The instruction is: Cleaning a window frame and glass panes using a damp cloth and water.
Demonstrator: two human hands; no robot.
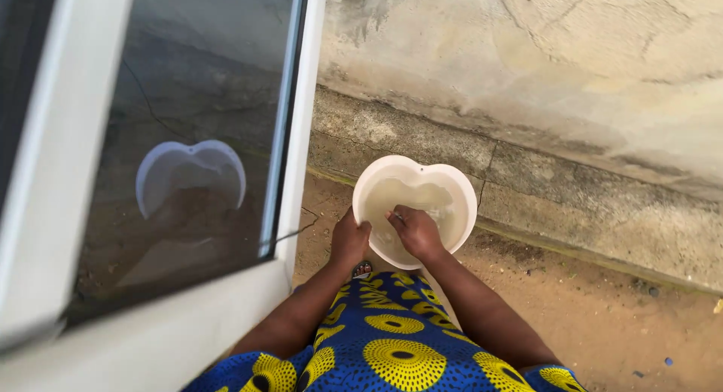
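We count one heart-shaped white basin (415, 211) on the sandy ground (602, 324), and one reflection of it in the single glass pane (188, 136) of the one white-framed door (45, 166). We count two hands: one left hand (350, 240), one right hand (416, 230).

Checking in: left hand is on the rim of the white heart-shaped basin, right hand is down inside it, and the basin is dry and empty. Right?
Not quite. The head view shows the white heart-shaped basin holds cloudy water, so it is not dry and empty. The rest stands: the left hand is on its rim, and the right hand is down inside it.
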